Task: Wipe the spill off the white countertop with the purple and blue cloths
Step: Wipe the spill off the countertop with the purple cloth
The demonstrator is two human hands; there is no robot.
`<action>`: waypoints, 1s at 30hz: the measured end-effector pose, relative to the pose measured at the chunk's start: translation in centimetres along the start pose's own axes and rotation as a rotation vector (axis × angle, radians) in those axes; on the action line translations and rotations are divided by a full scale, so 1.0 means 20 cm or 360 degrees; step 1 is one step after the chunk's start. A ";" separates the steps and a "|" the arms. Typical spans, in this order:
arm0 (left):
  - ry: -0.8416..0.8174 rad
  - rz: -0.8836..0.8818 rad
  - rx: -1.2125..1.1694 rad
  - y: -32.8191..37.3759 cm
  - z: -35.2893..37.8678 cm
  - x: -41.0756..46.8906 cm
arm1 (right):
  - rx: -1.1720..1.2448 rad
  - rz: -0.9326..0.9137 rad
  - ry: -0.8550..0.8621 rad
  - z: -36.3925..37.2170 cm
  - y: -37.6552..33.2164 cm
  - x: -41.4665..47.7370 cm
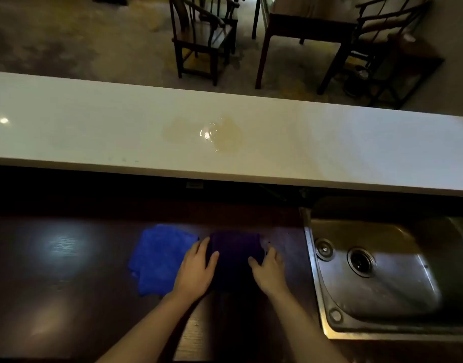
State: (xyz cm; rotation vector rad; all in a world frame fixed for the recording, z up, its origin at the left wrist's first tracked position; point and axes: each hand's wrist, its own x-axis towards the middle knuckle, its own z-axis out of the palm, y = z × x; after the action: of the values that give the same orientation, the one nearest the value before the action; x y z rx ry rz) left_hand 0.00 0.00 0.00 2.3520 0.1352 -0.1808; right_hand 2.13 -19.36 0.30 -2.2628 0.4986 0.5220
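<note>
A pale yellowish spill lies in the middle of the raised white countertop. Below it, on the dark wooden counter, a folded purple cloth lies between my hands. My left hand holds the cloth's left edge, thumb on top. Fingers of my right hand curl over its right edge. A crumpled blue cloth lies just to the left, touching my left hand, and no hand grips it.
A steel sink with a drain sits to the right of the cloths. The dark wooden counter stretches left. Beyond the white countertop stand dark wooden chairs and a table on the floor.
</note>
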 end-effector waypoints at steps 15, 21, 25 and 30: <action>-0.0177 -0.0408 -0.0242 0.01 0.03 0.08 | 0.0958 0.0400 -0.0300 0.02 -0.07 0.08; -0.0104 -0.0382 -0.0405 0.04 -0.03 0.08 | 0.1004 0.0236 -0.0260 0.00 -0.11 0.04; 0.0029 -0.0252 -0.0512 0.09 -0.13 0.09 | 0.1101 0.0021 -0.0252 -0.12 -0.20 -0.03; 0.0183 -0.0009 -0.0656 0.22 -0.32 0.12 | 0.1286 -0.0226 -0.0196 -0.34 -0.41 -0.13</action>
State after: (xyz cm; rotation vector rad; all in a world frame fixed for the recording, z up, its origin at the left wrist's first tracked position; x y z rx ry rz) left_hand 3.65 1.48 7.08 1.9508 0.2134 -0.0158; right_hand 5.43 -18.64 10.85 -1.4690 0.3871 0.3039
